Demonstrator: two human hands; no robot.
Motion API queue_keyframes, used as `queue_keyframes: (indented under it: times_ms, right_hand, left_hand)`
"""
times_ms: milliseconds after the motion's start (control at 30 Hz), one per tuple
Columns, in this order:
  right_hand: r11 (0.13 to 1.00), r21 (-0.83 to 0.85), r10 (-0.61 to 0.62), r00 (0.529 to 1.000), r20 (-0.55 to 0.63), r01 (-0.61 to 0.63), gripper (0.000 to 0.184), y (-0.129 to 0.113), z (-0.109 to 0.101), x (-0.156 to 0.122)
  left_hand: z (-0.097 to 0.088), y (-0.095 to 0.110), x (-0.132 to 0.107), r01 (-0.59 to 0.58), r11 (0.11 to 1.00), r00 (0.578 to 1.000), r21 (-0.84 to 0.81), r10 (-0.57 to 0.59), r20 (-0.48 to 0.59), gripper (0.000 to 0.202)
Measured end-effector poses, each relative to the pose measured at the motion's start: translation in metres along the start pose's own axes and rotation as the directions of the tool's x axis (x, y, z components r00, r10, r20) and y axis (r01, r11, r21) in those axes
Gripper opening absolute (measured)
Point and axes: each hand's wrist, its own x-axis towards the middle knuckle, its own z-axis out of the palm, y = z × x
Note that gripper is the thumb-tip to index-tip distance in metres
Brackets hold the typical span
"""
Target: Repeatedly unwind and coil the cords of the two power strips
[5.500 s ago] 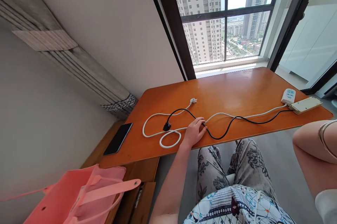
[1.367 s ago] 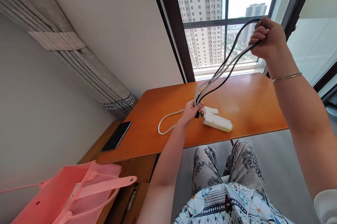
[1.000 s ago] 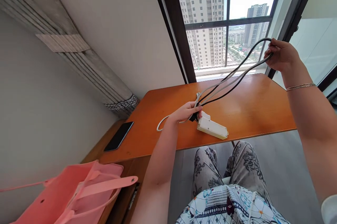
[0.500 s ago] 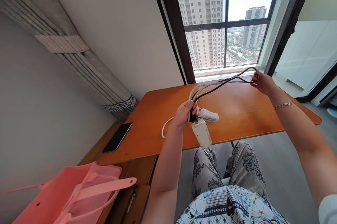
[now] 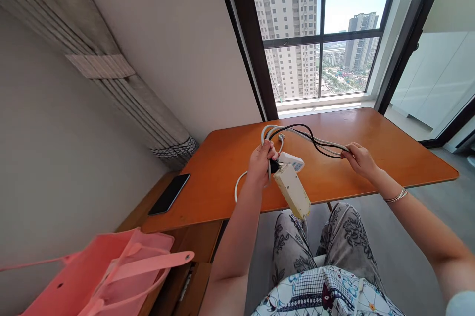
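Note:
My left hand [image 5: 261, 160] is closed round a bundle of black and white cables [image 5: 302, 130] above the wooden table [image 5: 218, 167]. Below that fist hangs a yellowed white box [image 5: 293, 191], seemingly a power strip or adapter, tilted over the table's front edge. A smaller white block [image 5: 291, 161] sits just behind it, with a plug [image 5: 281, 137] beyond. My right hand [image 5: 359, 160] pinches the far end of the bundle, so the cables span between both hands. A white cable loop [image 5: 239, 184] hangs left of my left wrist. Its ends are hidden.
A dark phone or tablet [image 5: 169, 193] lies at the table's left end. A pink bag [image 5: 107, 271] with straps stands at lower left. Behind the table are a window [image 5: 321, 38] and a gathered curtain [image 5: 148, 118]. My knees [image 5: 341, 227] are close to the front edge.
My right hand has come down and slightly nearer, bringing the cable bundle lower and bending it. The yellowed box has swung to the right. My left hand keeps its hold.

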Motion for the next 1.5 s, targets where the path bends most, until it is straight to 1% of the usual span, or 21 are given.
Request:
queue_keyframes:
  times_ms: [67, 167, 267, 367, 433, 500, 567, 600, 667, 733, 767, 833, 933, 1000, 1067, 1100, 1167, 1233, 1300, 1433, 1500]
  right_hand:
    - [0.969, -0.128, -0.187, 0.966, 0.179, 0.212, 0.031, -0.023, -0.011, 0.001]
    - [0.879, -0.207, -0.321, 0.854, 0.409, 0.429, 0.032, -0.068, -0.024, 0.003]
    - [0.833, -0.096, -0.402, 0.717, 0.569, 0.544, 0.032, -0.112, -0.028, 0.007]
    - [0.845, 0.106, -0.466, 0.625, 0.626, 0.523, 0.029, -0.142, -0.026, 0.016]
    - [0.867, 0.266, -0.485, 0.592, 0.643, 0.421, 0.028, -0.155, -0.024, 0.024]
    - [0.870, 0.419, -0.488, 0.581, 0.651, 0.261, 0.029, -0.163, -0.021, 0.033]
    - [0.847, 0.526, -0.457, 0.608, 0.650, 0.073, 0.028, -0.167, -0.014, 0.040]
    - [0.827, 0.562, -0.420, 0.643, 0.641, -0.019, 0.027, -0.168, -0.010, 0.044]
    - [0.759, 0.622, -0.296, 0.749, 0.593, -0.192, 0.030, -0.169, 0.001, 0.051]
    - [0.632, 0.703, -0.116, 0.857, 0.502, -0.326, 0.038, -0.167, 0.012, 0.059]
    - [0.557, 0.749, -0.030, 0.892, 0.451, -0.360, 0.041, -0.166, 0.017, 0.062]
    - [0.445, 0.813, 0.093, 0.922, 0.375, -0.376, 0.045, -0.163, 0.027, 0.068]
    - [0.414, 0.831, 0.166, 0.929, 0.332, -0.371, 0.046, -0.162, 0.036, 0.070]
    - [0.423, 0.830, 0.197, 0.931, 0.308, -0.365, 0.044, -0.161, 0.038, 0.069]
    - [0.459, 0.814, 0.215, 0.933, 0.287, -0.356, 0.042, -0.157, 0.036, 0.069]
    - [0.503, 0.787, 0.214, 0.934, 0.286, -0.356, 0.040, -0.154, 0.033, 0.071]
    - [0.673, 0.659, 0.188, 0.939, 0.288, -0.336, 0.034, -0.145, 0.026, 0.076]
    - [0.858, 0.445, 0.137, 0.950, 0.281, -0.255, 0.029, -0.133, 0.020, 0.082]
    - [0.948, 0.280, 0.092, 0.971, 0.222, -0.154, 0.022, -0.121, 0.019, 0.086]
    - [0.958, 0.286, -0.027, 0.999, 0.019, 0.020, 0.026, -0.102, 0.029, 0.081]
    - [0.944, 0.287, -0.172, 0.985, 0.018, 0.160, 0.026, -0.097, 0.032, 0.074]
  left_hand:
    - [0.000, -0.002, 0.002, -0.013, 0.999, 1.000, 0.051, 0.013, 0.010, 0.052]
    - [0.002, -0.007, 0.004, -0.005, 0.992, 1.000, 0.125, 0.001, 0.028, 0.056]
    - [0.009, -0.012, 0.004, 0.031, 0.984, 0.997, 0.177, -0.043, 0.066, 0.062]
    - [0.019, -0.015, -0.001, 0.044, 0.976, 0.988, 0.211, -0.074, 0.136, 0.066]
    - [0.024, -0.016, -0.005, 0.045, 0.972, 0.973, 0.229, -0.095, 0.212, 0.072]
    - [0.026, -0.017, -0.009, 0.058, 0.972, 0.948, 0.228, -0.125, 0.292, 0.081]
    - [0.026, -0.020, -0.013, 0.093, 0.972, 0.925, 0.217, -0.166, 0.343, 0.091]
    - [0.024, -0.022, -0.015, 0.121, 0.969, 0.912, 0.216, -0.194, 0.361, 0.095]
    - [0.021, -0.030, -0.017, 0.168, 0.962, 0.892, 0.214, -0.241, 0.383, 0.099]
    - [0.019, -0.041, -0.020, 0.167, 0.968, 0.888, 0.189, -0.231, 0.397, 0.101]
    - [0.018, -0.046, -0.021, 0.148, 0.974, 0.892, 0.169, -0.205, 0.403, 0.102]
    - [0.016, -0.055, -0.023, 0.096, 0.987, 0.893, 0.126, -0.141, 0.427, 0.104]
    - [0.015, -0.060, -0.026, 0.025, 0.990, 0.857, 0.137, -0.091, 0.508, 0.095]
    - [0.016, -0.057, -0.027, -0.030, 0.975, 0.845, 0.220, -0.094, 0.527, 0.080]
    - [0.019, -0.052, -0.029, -0.064, 0.940, 0.874, 0.336, -0.110, 0.474, 0.063]
    - [0.021, -0.049, -0.030, -0.067, 0.920, 0.893, 0.387, -0.118, 0.435, 0.055]
    - [0.025, -0.045, -0.033, -0.052, 0.886, 0.915, 0.461, -0.143, 0.377, 0.040]
    - [0.027, -0.043, -0.035, -0.024, 0.864, 0.914, 0.503, -0.185, 0.362, 0.033]
    - [0.027, -0.042, -0.037, 0.016, 0.857, 0.907, 0.515, -0.229, 0.354, 0.032]
    - [0.023, -0.040, -0.034, 0.098, 0.869, 0.893, 0.485, -0.291, 0.342, 0.032]
    - [0.020, -0.039, -0.032, 0.118, 0.887, 0.908, 0.447, -0.279, 0.314, 0.031]
